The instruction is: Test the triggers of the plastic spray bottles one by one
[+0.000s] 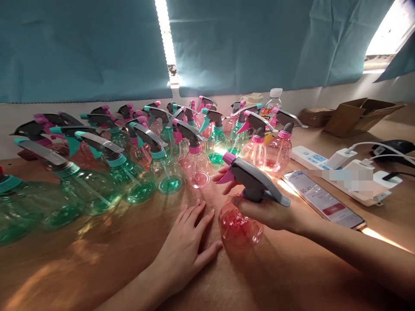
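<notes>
My right hand (259, 211) is wrapped round the neck of a pink spray bottle (241, 229), just under its grey trigger head with a pink nozzle. The bottle is see-through and slightly tilted; whether its base touches the table I cannot tell. Flat on the table to its left lies my left hand (184, 242), fingers spread, holding nothing. Beyond the hands stand more spray bottles, among them a pink one (196, 168) and a green one (167, 175), all with trigger heads fitted.
Several green and pink bottles fill the table's (106, 259) far left and middle. On the right lie a phone (324, 198) and a white power strip (308, 156) with chargers and cables. Behind them are an open cardboard box (353, 116) and a clear bottle with a white cap (275, 93).
</notes>
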A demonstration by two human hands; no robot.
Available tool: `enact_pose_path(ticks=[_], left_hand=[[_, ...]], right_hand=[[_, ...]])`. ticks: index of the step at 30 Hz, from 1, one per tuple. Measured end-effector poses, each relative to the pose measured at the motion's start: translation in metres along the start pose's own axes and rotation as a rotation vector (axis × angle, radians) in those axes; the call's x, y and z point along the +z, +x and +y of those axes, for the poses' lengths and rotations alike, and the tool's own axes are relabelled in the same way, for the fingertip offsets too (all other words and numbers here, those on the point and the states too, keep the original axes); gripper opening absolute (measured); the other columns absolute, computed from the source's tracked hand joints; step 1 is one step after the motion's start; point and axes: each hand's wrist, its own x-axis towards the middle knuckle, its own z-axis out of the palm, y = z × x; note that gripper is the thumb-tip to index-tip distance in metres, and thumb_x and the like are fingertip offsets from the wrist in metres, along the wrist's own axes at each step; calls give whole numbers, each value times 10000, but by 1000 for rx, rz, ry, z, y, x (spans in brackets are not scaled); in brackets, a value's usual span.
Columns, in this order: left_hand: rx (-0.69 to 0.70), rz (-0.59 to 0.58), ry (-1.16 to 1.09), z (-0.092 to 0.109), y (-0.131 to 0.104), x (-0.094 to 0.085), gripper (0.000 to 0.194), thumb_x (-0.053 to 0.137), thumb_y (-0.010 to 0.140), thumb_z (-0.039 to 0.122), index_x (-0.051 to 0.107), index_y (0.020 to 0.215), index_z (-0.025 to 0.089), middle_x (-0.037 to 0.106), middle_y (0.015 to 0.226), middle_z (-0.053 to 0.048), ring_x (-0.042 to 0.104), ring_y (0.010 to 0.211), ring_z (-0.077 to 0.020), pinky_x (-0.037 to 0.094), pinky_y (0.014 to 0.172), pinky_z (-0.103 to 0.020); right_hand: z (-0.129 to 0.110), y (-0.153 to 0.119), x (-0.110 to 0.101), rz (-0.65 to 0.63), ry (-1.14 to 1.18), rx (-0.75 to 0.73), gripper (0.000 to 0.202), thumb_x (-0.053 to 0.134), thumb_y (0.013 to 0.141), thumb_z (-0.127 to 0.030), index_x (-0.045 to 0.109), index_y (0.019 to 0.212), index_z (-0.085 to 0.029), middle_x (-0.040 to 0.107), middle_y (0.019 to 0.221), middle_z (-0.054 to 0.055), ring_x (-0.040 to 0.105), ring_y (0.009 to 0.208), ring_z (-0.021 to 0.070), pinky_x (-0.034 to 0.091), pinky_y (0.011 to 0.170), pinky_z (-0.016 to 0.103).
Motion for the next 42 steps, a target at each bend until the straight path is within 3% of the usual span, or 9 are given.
enact_pose_path(ticks=[8,13,22,28,35,39,42], left_hand=[[1,-10,17,0,0,0,562,462,967,518,447,1413,176,391,1502,-158,333,1389,-340,270,1118,-589],[-1,-6,22,0,0,1,568,454,967,527,437,1418,183,390,1502,-156,336,1387,-334,279,1115,-581],[9,8,15,-1,-1,2,566,467,964,520,442,1415,179,396,1499,-154,346,1381,-339,278,1116,-583],[3,-1,24,-1,-1,2,570,455,965,533,439,1416,185,396,1502,-145,340,1387,-328,279,1121,-569],[0,-10,24,-2,-1,2,576,458,964,532,436,1423,184,386,1509,-144,326,1395,-323,269,1125,-569],[9,-5,24,-2,1,2,574,458,966,522,438,1422,174,383,1511,-147,317,1400,-325,269,1126,-569],[11,-1,28,-2,1,2,571,468,964,513,438,1422,173,380,1514,-145,315,1402,-323,272,1128,-560]], right_hand=[[-3,2,2,15,68,-44,299,513,652,-73,603,893,-226,667,977,15,641,712,129,510,627,270],[4,0,-1,-14,28,0,448,576,673,-79,610,1076,-269,671,961,5,601,617,117,470,534,258],[7,0,-1,-13,39,-26,467,586,685,-72,618,1095,-294,673,986,9,629,685,149,488,546,268],[11,0,-3,-14,-40,-21,483,620,686,-88,637,1103,-331,672,830,-19,551,526,115,426,453,247],[6,4,-7,-55,-93,-55,369,620,642,-143,641,989,-268,656,795,-31,429,414,50,355,360,198],[6,4,-8,-38,-162,-24,250,623,624,-175,613,861,-252,520,539,-78,315,351,43,219,281,164],[6,4,-7,-29,-164,-6,216,617,614,-182,571,814,-250,439,460,-95,284,342,48,184,263,150]])
